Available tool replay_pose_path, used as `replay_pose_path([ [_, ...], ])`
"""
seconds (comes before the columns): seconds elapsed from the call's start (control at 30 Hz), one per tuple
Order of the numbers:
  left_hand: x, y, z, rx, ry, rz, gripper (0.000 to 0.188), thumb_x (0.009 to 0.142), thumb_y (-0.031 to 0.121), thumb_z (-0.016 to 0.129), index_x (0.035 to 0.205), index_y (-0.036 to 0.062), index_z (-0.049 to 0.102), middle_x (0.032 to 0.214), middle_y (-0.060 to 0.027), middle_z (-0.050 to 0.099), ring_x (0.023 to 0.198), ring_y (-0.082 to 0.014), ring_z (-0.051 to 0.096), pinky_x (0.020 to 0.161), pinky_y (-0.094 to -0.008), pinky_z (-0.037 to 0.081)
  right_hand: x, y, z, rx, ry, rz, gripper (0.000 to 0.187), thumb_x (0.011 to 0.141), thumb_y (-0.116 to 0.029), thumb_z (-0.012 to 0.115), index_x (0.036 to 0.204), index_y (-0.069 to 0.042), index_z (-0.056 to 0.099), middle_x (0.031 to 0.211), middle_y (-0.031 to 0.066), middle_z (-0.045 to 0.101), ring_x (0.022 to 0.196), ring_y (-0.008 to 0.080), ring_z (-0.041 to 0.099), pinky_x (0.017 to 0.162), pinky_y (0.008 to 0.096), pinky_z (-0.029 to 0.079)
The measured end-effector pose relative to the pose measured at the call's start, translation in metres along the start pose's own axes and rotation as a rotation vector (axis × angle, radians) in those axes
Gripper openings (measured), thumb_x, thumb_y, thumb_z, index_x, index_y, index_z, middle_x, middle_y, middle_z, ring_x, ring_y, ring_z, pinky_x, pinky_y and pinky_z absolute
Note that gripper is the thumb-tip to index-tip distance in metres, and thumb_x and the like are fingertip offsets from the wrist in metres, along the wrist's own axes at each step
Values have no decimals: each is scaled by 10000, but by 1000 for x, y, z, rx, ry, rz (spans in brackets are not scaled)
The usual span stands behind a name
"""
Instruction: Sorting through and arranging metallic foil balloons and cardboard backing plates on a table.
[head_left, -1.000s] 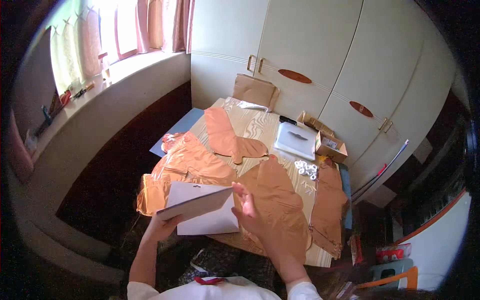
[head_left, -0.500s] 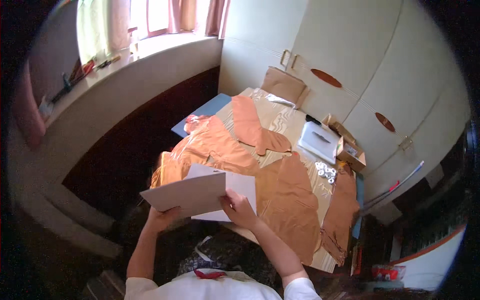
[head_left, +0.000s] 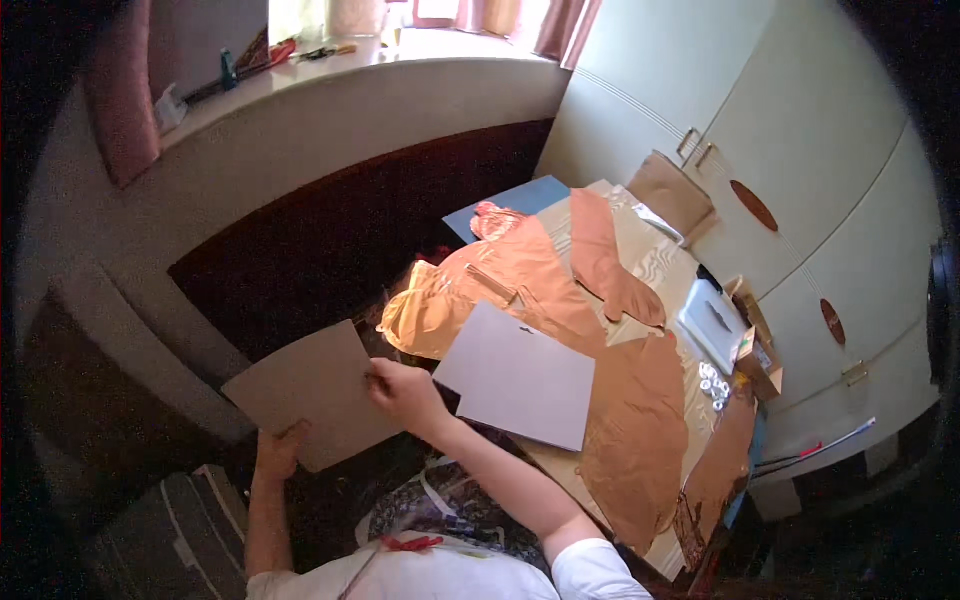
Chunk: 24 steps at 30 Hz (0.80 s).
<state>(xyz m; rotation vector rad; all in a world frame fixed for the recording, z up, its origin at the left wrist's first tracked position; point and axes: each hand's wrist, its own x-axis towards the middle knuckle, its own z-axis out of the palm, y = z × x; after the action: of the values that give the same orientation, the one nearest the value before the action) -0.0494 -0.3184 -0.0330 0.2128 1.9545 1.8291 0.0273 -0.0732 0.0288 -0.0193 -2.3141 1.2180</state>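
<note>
Off the near left corner of the table I hold a stiff grey-brown cardboard sheet (head_left: 312,385), tilted. My left hand (head_left: 281,452) grips its lower edge, with some fingers hidden behind it. My right hand (head_left: 408,396) pinches its right edge, fingers closed. To the right, a second pale grey sheet (head_left: 520,375) with a small dark slot near its far edge lies on the near part of the table, partly over orange-brown material. Beyond it rests a small flat brown strip (head_left: 492,285).
Large orange-brown cut pieces (head_left: 635,440) spread over the wood-patterned tabletop (head_left: 555,460). Farther right are a white board (head_left: 712,325), a cardboard box (head_left: 762,365) and several small white rings (head_left: 713,385). A brown cushion (head_left: 668,195) leans at the far end by pale cupboards (head_left: 800,130).
Both hands have carried the cardboard sheet left, away from above the table. The second sheet underneath is now uncovered. My view has turned left.
</note>
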Motion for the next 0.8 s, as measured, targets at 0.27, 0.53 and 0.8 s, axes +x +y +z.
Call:
replay_pose_path([
  [0.27, -15, -19, -21, -136, -102, 31, 556, 734, 135, 720, 1206, 9, 455, 1083, -133, 575, 983, -255, 567, 828, -414, 474, -33, 30, 45, 299, -189, 391, 247, 832, -122, 588, 1047, -1, 576, 797, 95, 647, 672, 135, 617, 615, 285, 486],
  [0.53, -9, -25, -3, -372, -243, -72, 593, 719, 168, 730, 1218, 13, 449, 1108, -132, 566, 1036, -263, 548, 867, -432, 453, -55, 46, 16, 1123, -408, 736, 250, 845, -159, 602, 1016, 23, 590, 953, 16, 604, 844, 90, 563, 741, 229, 448],
  [0.8, -7, -25, 6, -399, -319, -206, 565, 729, 134, 710, 1208, -9, 447, 1122, -137, 560, 1028, -253, 554, 837, -420, 467, -64, 41, 4, 1012, -320, 768, 222, 844, -169, 621, 977, 7, 601, 867, 3, 599, 799, 69, 542, 715, 222, 441],
])
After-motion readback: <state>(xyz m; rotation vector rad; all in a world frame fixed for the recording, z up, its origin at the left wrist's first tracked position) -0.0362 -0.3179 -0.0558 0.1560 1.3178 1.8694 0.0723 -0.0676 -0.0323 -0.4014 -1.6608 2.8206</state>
